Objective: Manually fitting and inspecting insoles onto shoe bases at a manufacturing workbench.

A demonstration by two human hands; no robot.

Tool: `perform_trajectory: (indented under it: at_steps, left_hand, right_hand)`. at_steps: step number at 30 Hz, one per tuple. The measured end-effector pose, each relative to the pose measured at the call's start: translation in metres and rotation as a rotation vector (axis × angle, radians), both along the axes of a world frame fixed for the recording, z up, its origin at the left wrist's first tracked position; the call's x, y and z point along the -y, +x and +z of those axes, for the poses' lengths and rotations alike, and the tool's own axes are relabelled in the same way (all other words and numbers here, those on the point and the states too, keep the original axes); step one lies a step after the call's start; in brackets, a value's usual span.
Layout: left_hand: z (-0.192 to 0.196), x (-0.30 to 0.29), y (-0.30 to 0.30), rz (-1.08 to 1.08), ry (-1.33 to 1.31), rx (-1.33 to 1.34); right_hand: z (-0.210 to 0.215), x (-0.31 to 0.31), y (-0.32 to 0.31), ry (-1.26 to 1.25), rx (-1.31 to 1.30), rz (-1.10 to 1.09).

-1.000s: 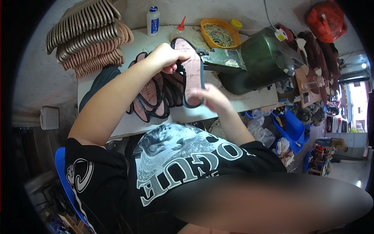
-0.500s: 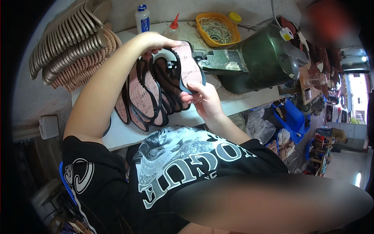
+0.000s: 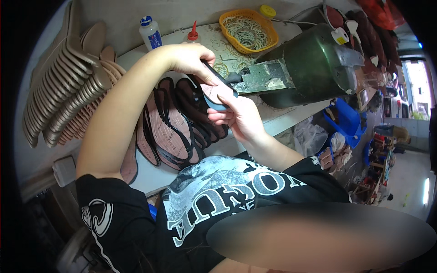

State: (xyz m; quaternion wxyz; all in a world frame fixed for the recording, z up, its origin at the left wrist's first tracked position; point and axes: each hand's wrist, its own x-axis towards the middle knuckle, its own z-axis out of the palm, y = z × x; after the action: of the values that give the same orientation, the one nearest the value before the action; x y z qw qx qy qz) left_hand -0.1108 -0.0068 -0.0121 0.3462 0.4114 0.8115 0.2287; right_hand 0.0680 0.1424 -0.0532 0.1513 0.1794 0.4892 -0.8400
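Workshop clutter is crowding a white workbench point(image 3: 291, 120) under a head camera looking down. A big dark green machine point(image 3: 314, 68) is sitting at the right, tan soles point(image 3: 68, 91) are stacked at the left, and pink strapped soles point(image 3: 173, 127) are lying between. Both hands are holding one pink sole with a dark rim point(image 3: 218, 93) at the machine's metal nose. The left hand point(image 3: 189, 61) is pinching its top, the right hand point(image 3: 239, 116) cupping its lower end. Pressing seems underway; turning it evenly looks likely next.

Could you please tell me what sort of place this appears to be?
Probably a small shoemaking workshop: stacked tan insoles, dark-edged sandal soles on the bench, and a green machine beside the sole held in both hands.
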Motion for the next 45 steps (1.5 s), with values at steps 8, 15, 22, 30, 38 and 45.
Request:
perform_trajectory:
  at_steps: [8, 15, 22, 30, 38, 45]
  left_hand:
    - [0.016, 0.009, 0.026, 0.089, -0.134, -0.187]
    - [0.016, 0.015, 0.068, 0.258, -0.092, -0.164]
    - [-0.015, 0.019, 0.075, 0.409, 0.060, 0.130]
    - [0.006, 0.007, 0.091, 0.670, -0.082, 0.374]
    - [0.005, 0.008, 0.098, 0.782, 0.064, 0.658]
    - [-0.001, 0.006, 0.082, 0.748, 0.010, 0.515]
  right_hand:
    - [0.011, -0.003, -0.004, 0.000, 0.070, 0.022]
    - [0.017, -0.010, -0.005, -0.008, 0.078, 0.077]
    - [0.014, -0.014, -0.009, -0.008, 0.065, 0.143]
    - [0.013, -0.027, -0.008, -0.020, -0.002, 0.203]
    - [0.012, -0.061, 0.023, 0.144, -0.114, 0.470]
    - [0.000, -0.069, 0.041, 0.141, -0.096, 0.211]
